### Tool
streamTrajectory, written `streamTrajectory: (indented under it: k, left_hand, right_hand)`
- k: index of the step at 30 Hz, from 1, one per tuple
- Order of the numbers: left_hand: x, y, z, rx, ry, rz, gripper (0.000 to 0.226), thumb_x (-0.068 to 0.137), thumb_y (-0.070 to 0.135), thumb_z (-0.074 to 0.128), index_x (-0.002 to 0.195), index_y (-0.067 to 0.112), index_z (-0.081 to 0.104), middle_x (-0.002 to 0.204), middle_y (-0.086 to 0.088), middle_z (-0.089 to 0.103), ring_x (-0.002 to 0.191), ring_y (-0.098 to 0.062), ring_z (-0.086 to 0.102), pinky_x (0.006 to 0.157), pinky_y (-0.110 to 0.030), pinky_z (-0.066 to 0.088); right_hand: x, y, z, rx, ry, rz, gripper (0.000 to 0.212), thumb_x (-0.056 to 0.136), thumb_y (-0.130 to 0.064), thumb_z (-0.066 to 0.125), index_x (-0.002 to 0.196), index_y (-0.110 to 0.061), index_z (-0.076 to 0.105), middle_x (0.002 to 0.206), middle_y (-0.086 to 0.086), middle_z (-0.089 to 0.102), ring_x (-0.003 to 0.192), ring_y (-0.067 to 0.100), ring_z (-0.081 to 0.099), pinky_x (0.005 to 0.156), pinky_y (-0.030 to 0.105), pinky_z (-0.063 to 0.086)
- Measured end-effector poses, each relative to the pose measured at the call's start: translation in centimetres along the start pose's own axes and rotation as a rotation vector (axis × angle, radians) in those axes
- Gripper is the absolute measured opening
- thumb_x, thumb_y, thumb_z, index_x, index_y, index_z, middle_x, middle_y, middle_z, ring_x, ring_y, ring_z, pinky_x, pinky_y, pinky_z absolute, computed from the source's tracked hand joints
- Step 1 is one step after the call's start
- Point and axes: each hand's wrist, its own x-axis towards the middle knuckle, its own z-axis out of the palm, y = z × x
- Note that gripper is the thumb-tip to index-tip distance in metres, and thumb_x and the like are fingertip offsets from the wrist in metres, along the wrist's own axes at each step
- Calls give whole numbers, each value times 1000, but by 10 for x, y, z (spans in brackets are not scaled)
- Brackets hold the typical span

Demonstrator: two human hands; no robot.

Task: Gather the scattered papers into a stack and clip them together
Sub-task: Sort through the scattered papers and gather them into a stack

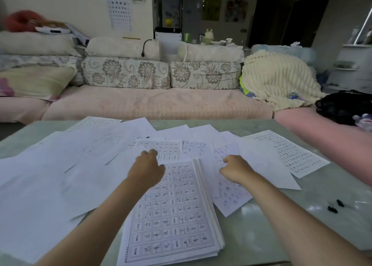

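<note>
Both hands, left hand and right hand, hover with loosely curled, empty fingers above the growing stack at lower centre, probably to reach the loose sheets beyond.

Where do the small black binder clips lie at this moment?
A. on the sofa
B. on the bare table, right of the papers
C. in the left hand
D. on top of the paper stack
B: the binder clips lie on the bare table, right of the scattered papers and away from both hands.

A pale green glossy table carries scattered white printed paper sheets across it. A thick stack of gridded sheets lies at its near edge. Two small black binder clips sit near its right edge.
</note>
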Motion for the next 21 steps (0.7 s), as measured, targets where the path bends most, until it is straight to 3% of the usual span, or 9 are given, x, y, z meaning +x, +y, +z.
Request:
streamTrajectory:
  k: [3, 5, 9, 12, 15, 18, 21]
  left_hand:
    - [14, 40, 25, -98, -30, 205, 46, 91, 33, 59, 134, 18, 50, 128, -7, 54, 117, -24, 52, 98, -37, 46]
    - [22, 68, 47, -91, -107, 314, 45, 91, 36, 60, 133, 22, 52, 133, -4, 52, 121, -22, 48, 101, -38, 43]
    - [35, 109, 90, 68, -377, 412, 71, 83, 57, 63, 144, 29, 39, 154, 1, 31, 141, -22, 24, 116, -44, 25]
    - [41, 122, 115, 187, -480, 450, 91, 78, 70, 59, 151, 32, 23, 161, 1, 10, 148, -22, 5, 119, -46, 8]
    - [45, 124, 127, 173, -433, 466, 93, 74, 74, 59, 150, 35, 23, 161, 4, 10, 148, -22, 5, 118, -45, 6]
    - [49, 123, 130, 132, -365, 453, 87, 77, 72, 57, 149, 33, 27, 158, 6, 19, 145, -19, 14, 117, -43, 11]
    - [52, 126, 131, 121, -280, 418, 81, 85, 66, 52, 150, 27, 25, 157, 4, 23, 144, -20, 20, 116, -44, 17]
  right_hand:
    - [20, 32, -12, -62, 13, 89, 53, 79, -31, 65, 127, -10, 59, 132, 9, 56, 116, 30, 54, 92, 36, 53]
    - [31, 51, -17, -91, -12, 139, 69, 71, -42, 72, 131, -13, 55, 135, 8, 51, 123, 30, 49, 95, 39, 52]
    - [51, 77, -19, -106, -70, 165, 96, 60, -61, 79, 138, -16, 46, 141, 10, 45, 131, 32, 41, 103, 40, 43]
    - [67, 85, -17, -40, -77, 161, 90, 49, -63, 78, 122, -15, 55, 126, 9, 56, 114, 29, 56, 93, 37, 50]
    - [79, 90, -16, 129, -78, 179, 68, 54, -49, 81, 106, -10, 61, 106, 8, 67, 94, 27, 66, 82, 35, 56]
    - [84, 99, -20, 197, -36, 204, 57, 68, -36, 86, 109, -4, 62, 107, 9, 67, 96, 27, 67, 74, 29, 53]
    - [82, 114, -33, 330, 45, 276, 64, 72, -29, 87, 121, 0, 59, 119, 12, 64, 107, 29, 63, 81, 31, 52]
